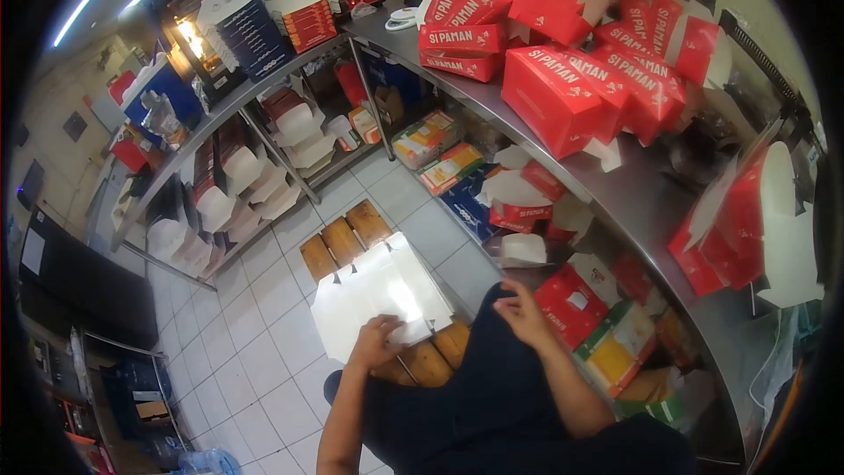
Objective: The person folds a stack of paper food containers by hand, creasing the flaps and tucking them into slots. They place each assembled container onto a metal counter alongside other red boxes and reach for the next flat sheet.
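Observation:
A stack of flat white cardboard box blanks (374, 286) with dark slots lies on a slatted wooden stool (356, 227) in front of my knees. My left hand (376, 341) is at the near edge of the stack, its fingers curled on the cardboard; the fingertips are partly hidden. Above my right knee, my right hand (523, 315) is raised off the stack. Its thumb and fingers are bent but apart, with nothing visible between them.
Folded red "SI PAMAN" boxes (554, 97) pile up on the steel counter (615, 189) to my right. Packed goods and cartons fill the shelf below. Stacked dark boxes (251, 35) and red-orange boxes (308, 22) stand on the far counter. White floor tiles (251, 334) lie left of the stool.

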The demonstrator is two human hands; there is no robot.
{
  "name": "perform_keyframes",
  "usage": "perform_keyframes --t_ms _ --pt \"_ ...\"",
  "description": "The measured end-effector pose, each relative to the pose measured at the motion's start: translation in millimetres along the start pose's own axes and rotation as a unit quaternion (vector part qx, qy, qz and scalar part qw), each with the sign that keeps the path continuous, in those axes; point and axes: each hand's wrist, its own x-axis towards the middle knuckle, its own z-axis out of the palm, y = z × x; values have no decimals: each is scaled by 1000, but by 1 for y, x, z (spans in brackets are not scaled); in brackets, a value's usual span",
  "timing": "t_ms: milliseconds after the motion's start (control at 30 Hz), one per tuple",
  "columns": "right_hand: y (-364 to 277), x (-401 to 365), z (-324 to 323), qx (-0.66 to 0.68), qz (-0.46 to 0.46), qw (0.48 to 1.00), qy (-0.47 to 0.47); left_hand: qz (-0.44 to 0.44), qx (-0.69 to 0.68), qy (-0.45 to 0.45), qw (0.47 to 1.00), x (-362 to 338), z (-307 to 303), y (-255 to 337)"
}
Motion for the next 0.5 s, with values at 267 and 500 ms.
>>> perform_keyframes --t_ms 267,500 --pt "-86 -6 31 -190 -207 954 -108 -113 -73 141 981 -8 -55 93" --pt "-125 -8 46 10 -362 931 -46 -85 -246 82 962 -46 -96 213"
